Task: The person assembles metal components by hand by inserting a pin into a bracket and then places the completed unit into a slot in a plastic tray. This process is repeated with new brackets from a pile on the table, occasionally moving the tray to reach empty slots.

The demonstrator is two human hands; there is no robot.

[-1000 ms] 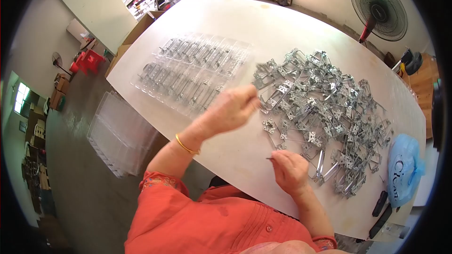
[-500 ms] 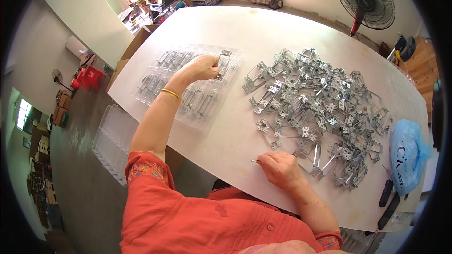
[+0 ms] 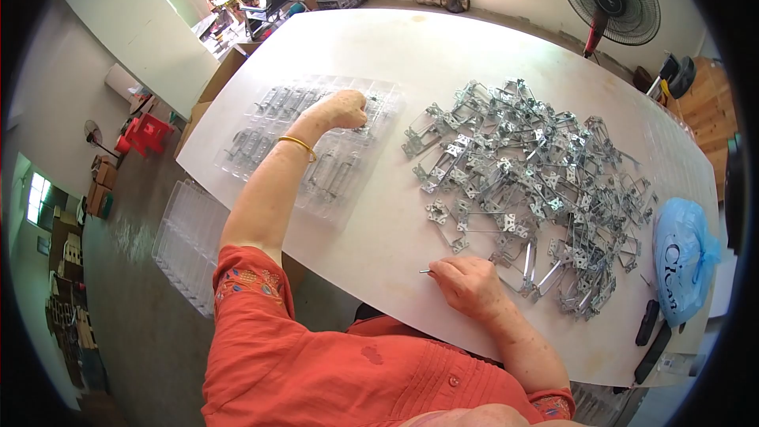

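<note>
My left hand [image 3: 345, 109], fingers curled closed, is over the right part of a clear plastic tray [image 3: 348, 202]; a metal bracket shows partly beside its fingers. Metal brackets [image 3: 288, 100] lie in rows in the tray's compartments. Near the table's front edge, my right hand [image 3: 466, 281] pinches a thin metal pin [image 3: 425, 271], whose end sticks out to the left. A large tangled heap of metal brackets [image 3: 538, 182] is spread behind and to the right of my right hand.
On the white table [image 3: 379, 249], a blue plastic bag [image 3: 681, 261] lies at the right with a black tool [image 3: 648, 323] beside it. Empty clear trays [image 3: 188, 249] stand below the left edge. A fan [image 3: 609, 0] is behind the table.
The bracket at my left hand has gone from upright beside the fingers to lower, lying in the tray region. My right hand stays in place with the pin.
</note>
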